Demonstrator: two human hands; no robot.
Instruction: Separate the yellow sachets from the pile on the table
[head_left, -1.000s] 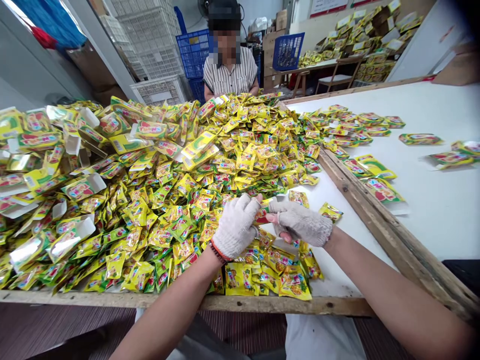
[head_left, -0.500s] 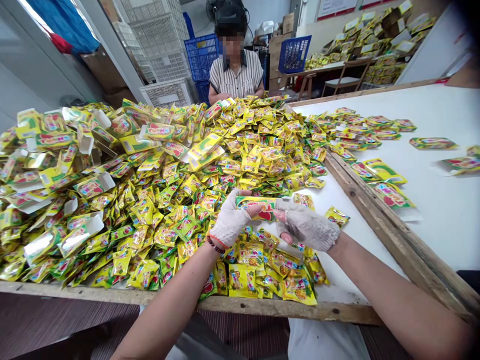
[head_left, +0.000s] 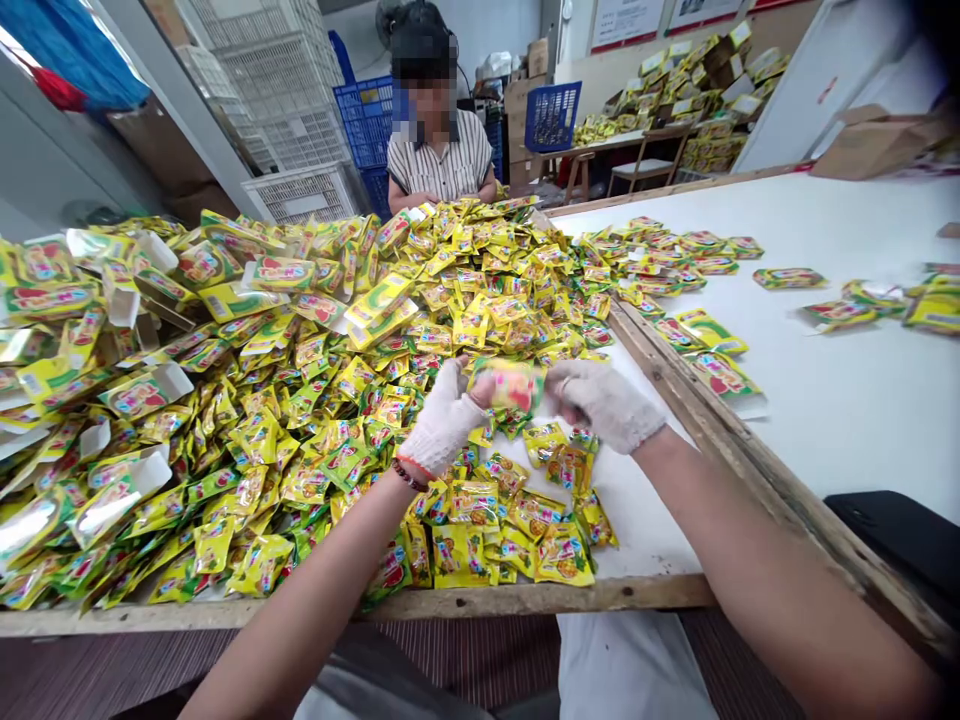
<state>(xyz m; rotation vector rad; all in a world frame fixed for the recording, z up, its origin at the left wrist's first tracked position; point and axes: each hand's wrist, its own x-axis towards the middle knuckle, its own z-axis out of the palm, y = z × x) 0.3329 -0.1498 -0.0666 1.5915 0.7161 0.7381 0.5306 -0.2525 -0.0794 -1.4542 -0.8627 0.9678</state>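
Note:
My left hand (head_left: pixel 448 418), in a white fingerless glove, grips a small yellow-green printed carton (head_left: pixel 514 388) above the pile, thumb across its front. The carton is blurred by motion. At its right end, my gloved right hand (head_left: pixel 607 402) has its fingers curled in, pinching near a pale end flap; the exact contact is smeared. Below both hands lie several yellow sachets (head_left: pixel 555 530) with fruit pictures on the white tabletop. To the left spreads a big heap of sachets (head_left: pixel 300 440), with open-ended cartons (head_left: pixel 150 390) on top of it.
A wooden strip (head_left: pixel 675 400) divides the table; beyond it lie filled-looking cartons (head_left: pixel 720 375) and a black object (head_left: pixel 892 540). Wooden edging (head_left: pixel 480 602) runs along the front. Across the table sits a person (head_left: pixel 442 150). Stacked white crates (head_left: pixel 270 100) and a blue basket (head_left: pixel 553 115) stand behind.
The view has turned to the right, so the table contents appear farther left. Both hands still hold the carton between them; it has tilted and blurred, and my right fingers have shifted at its end.

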